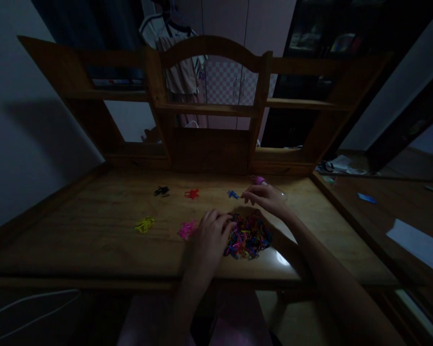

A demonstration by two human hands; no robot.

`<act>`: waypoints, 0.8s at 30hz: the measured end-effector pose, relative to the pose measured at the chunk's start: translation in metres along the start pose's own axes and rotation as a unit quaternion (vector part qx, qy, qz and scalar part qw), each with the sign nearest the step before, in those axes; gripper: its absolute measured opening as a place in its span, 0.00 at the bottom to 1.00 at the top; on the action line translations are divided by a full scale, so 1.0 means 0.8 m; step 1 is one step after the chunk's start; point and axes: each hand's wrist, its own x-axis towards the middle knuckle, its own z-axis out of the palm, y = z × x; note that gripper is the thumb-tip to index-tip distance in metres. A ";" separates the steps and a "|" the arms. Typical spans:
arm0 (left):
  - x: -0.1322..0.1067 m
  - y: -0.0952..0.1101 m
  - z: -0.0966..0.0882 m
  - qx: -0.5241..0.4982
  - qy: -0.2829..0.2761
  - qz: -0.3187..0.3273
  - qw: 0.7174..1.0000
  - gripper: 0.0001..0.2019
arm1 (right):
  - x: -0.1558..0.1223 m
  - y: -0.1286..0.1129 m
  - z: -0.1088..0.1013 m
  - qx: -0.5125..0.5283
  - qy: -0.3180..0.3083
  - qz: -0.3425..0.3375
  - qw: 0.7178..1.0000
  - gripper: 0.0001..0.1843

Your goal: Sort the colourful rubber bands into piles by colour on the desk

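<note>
Across the wooden desk (94,245), a tangled heap of many-coloured bands (248,239) lies toward the near edge, apparently so that both hands can get at it easily. The left hand (212,233) rests against the heap's left side, fingers curled inward as though steadying the strands; from where I stand, I cannot tell whether any band is pinched in them. The right hand (265,198) hangs past the heap, just beside a small blue cluster (233,194), its fingers bent and drooping — the light is too dim to show whether they hold anything. Further left lie more clusters, each of one colour: red bands (192,193) and black bands (161,191) in the far row, yellow bands (145,224) and pink bands (186,229) in the near one. Bare wood separates them, I judge, to keep the colours from mixing — though the pink sits right by the left hand. Behind the right hand, a pink-topped object (260,180) is partly hidden.
</note>
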 end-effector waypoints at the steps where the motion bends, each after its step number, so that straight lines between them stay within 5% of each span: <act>1: 0.005 0.002 0.006 0.012 -0.004 0.004 1.000 0.07 | 0.000 0.000 0.000 0.011 0.004 0.004 1.000 0.20; 5: 0.015 0.001 0.023 0.035 -0.012 -0.004 0.999 0.04 | -0.001 0.011 0.001 0.045 -0.028 0.027 0.998 0.19; 12: 0.014 0.002 0.010 -0.075 0.043 -0.041 0.995 0.04 | -0.005 0.013 -0.019 0.023 -0.231 0.032 0.972 0.16; 24: -0.007 -0.004 0.003 -0.152 0.074 -0.086 0.982 0.09 | -0.009 0.020 -0.019 0.008 -0.278 0.047 0.960 0.15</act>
